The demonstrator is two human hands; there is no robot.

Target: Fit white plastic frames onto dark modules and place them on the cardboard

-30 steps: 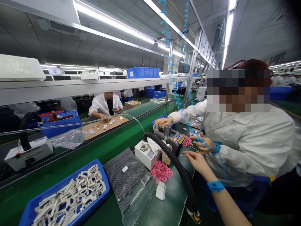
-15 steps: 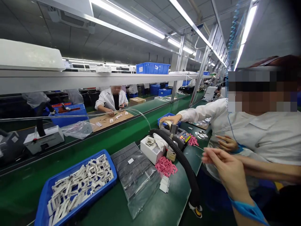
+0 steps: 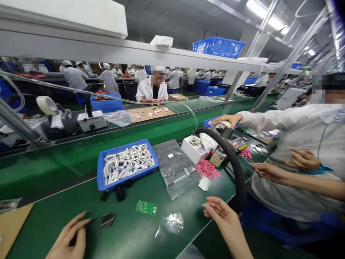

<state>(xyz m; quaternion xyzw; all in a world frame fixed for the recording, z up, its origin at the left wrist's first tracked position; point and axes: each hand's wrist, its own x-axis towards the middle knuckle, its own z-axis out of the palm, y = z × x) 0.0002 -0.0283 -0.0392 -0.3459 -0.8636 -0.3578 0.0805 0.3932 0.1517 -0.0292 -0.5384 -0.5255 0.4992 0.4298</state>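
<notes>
My left hand [image 3: 68,239] lies at the bottom left on the green table [image 3: 54,212], open with fingers stretched out and nothing in it. A small dark flat piece [image 3: 107,219] sits just right of its fingertips. My right hand [image 3: 221,216] hovers at the table's near edge, fingers loosely bent and apart, empty. Between my hands lie a small green circuit board [image 3: 146,207] and a crumpled bit of clear plastic [image 3: 172,221].
Behind stand a blue tray [image 3: 101,169] of white parts, a clear bag of grey strips [image 3: 175,167], pink pieces [image 3: 207,169], a white box [image 3: 192,151] and a black ribbed hose [image 3: 235,165]. A white-coated co-worker [image 3: 296,126] sits right; another bare hand [image 3: 266,171] reaches in.
The view swung left and down. My right hand drew back from the co-worker's side to the near table edge. My left hand, the circuit board and the plastic came into view.
</notes>
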